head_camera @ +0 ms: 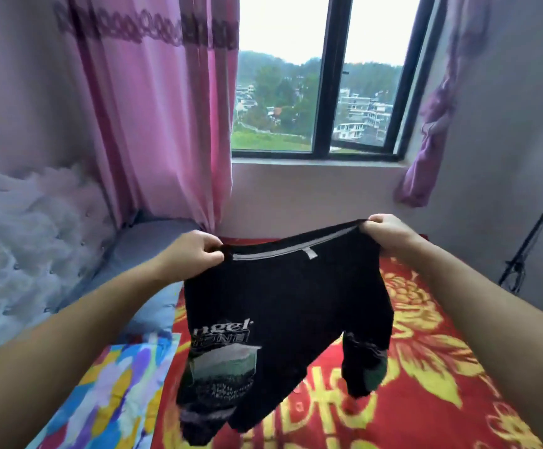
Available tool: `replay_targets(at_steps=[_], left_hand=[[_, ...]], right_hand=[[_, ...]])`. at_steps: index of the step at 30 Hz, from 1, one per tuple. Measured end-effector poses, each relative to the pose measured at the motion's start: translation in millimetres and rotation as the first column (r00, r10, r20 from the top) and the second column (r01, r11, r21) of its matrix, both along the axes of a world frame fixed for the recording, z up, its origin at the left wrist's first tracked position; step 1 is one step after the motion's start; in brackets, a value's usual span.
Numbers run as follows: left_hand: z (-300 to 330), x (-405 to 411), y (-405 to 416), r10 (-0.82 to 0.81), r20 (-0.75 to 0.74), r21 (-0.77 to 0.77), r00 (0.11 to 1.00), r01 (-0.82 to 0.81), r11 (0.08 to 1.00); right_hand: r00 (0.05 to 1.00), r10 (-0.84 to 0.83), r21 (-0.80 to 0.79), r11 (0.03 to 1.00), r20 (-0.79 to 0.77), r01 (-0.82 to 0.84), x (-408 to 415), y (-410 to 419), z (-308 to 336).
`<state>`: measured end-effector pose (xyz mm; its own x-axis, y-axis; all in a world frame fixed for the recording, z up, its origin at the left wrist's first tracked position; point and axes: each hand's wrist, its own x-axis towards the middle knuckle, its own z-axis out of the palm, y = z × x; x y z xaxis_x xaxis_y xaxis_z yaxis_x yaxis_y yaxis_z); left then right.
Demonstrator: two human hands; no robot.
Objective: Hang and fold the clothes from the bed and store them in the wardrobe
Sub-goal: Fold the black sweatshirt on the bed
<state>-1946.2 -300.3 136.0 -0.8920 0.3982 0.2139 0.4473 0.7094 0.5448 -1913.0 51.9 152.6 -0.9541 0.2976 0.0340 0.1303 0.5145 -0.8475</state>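
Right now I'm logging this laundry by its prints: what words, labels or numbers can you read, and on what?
"ngel" on the black T-shirt, white letters; the word's start is hidden by a fold.
Boxed line beneath it on the shirt: too blurred to read.
Neck tag inside the collar: too small to read.
Yellow characters on the red blanket: blurred, unreadable.

home bedroom | bed (425, 367) | pink curtain (166, 108) | window (322, 76)

Black T-shirt (283, 286), centre frame: matt soft cloth, printed. Red blanket (425, 367) lower right: fuzzy. Pink curtain (153, 124) upper left: thin, sheer.
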Motion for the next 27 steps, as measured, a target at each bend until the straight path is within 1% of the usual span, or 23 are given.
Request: replay_targets(at_steps=[1, 2, 4, 5, 6, 7, 8, 9, 11, 12, 15, 17, 19, 21, 22, 25, 27], left_hand=[[8.5, -1.1, 0.8, 0.064, -0.057, 0.005, 0.996, -0.063, 0.998], [17.4, -0.5, 3.0, 0.113, -0.097, 0.046, 0.989, -0.109, 0.993], [33.0, 0.2, 11.4, 0.167, -0.124, 0.19, 0.978, -0.142, 0.971], [38.6, 1.2, 16.9, 0.161, -0.094, 0.285, 0.983, -0.128, 0.95], [43.5, 3.8, 22.8, 0.125, -0.024, 0.401, 0.992, -0.105, 0.91], [47.9, 7.5, 28.2, 0.06, 0.064, 0.522, 0.996, -0.085, 0.849], [51.1, 10.9, 32.9, -0.014, 0.143, 0.61, 0.99, -0.077, 0.789], [53.3, 13.6, 37.1, -0.093, 0.189, 0.657, 0.978, -0.055, 0.752], [58.5, 18.1, 47.4, -0.205, 0.18, 0.651, 0.962, 0.039, 0.758], [62.0, 20.5, 54.1, -0.229, 0.16, 0.627, 0.96, 0.081, 0.775], [73.9, 26.8, 85.7, -0.235, 0.117, 0.592, 0.965, 0.122, 0.796], [83.9, 30.1, 111.0, -0.256, 0.123, 0.573, 0.959, 0.142, 0.807], [92.5, 33.1, 133.7, -0.312, 0.181, 0.481, 0.933, 0.193, 0.855], [92.5, 36.5, 152.0, -0.378, 0.257, 0.385, 0.89, 0.264, 0.884], [88.5, 36.8, 160.9, -0.409, 0.302, 0.374, 0.861, 0.287, 0.882], [68.5, 36.5, 178.8, -0.458, 0.463, 0.419, 0.759, 0.269, 0.867], [59.0, 36.1, 186.5, -0.446, 0.525, 0.385, 0.725, 0.266, 0.884]], right_hand=[[1.0, 0.006, -0.02, 1.0, -0.026, -0.007, 7.0, -1.1, 11.2], [0.999, 0.013, -0.022, 1.0, -0.052, -0.014, 14.2, -1.4, 22.2], [0.994, 0.031, -0.022, 0.999, -0.102, -0.033, 27.8, -0.4, 43.1], [0.99, 0.051, -0.024, 0.998, -0.128, -0.054, 34.5, 0.9, 52.6], [0.985, 0.083, -0.018, 0.996, -0.149, -0.087, 41.5, 3.4, 61.6], [0.978, 0.126, -0.005, 0.992, -0.165, -0.129, 48.6, 7.0, 70.0], [0.971, 0.175, 0.013, 0.985, -0.161, -0.175, 56.0, 13.2, 77.3], [0.964, 0.228, 0.037, 0.974, -0.139, -0.225, 63.9, 21.6, 83.1], [0.939, 0.339, 0.114, 0.937, -0.062, -0.331, 78.7, 43.8, 92.8], [0.922, 0.387, 0.135, 0.915, -0.02, -0.381, 84.7, 56.9, 96.6], [0.859, 0.494, 0.133, 0.85, 0.136, -0.51, 96.7, 98.4, 107.4], [0.812, 0.527, 0.15, 0.808, 0.249, -0.57, 98.3, 127.4, 113.8], [0.798, 0.522, 0.161, 0.797, 0.3, -0.582, 94.1, 158.2, 114.4], [0.83, 0.485, 0.186, 0.82, 0.276, -0.542, 89.7, 186.8, 107.0], [0.848, 0.467, 0.179, 0.839, 0.251, -0.514, 88.0, 201.2, 101.5], [0.887, 0.439, 0.049, 0.892, 0.143, -0.45, 87.7, 236.3, 78.5], [0.918, 0.393, -0.029, 0.92, 0.054, -0.392, 89.9, 248.5, 64.1]])
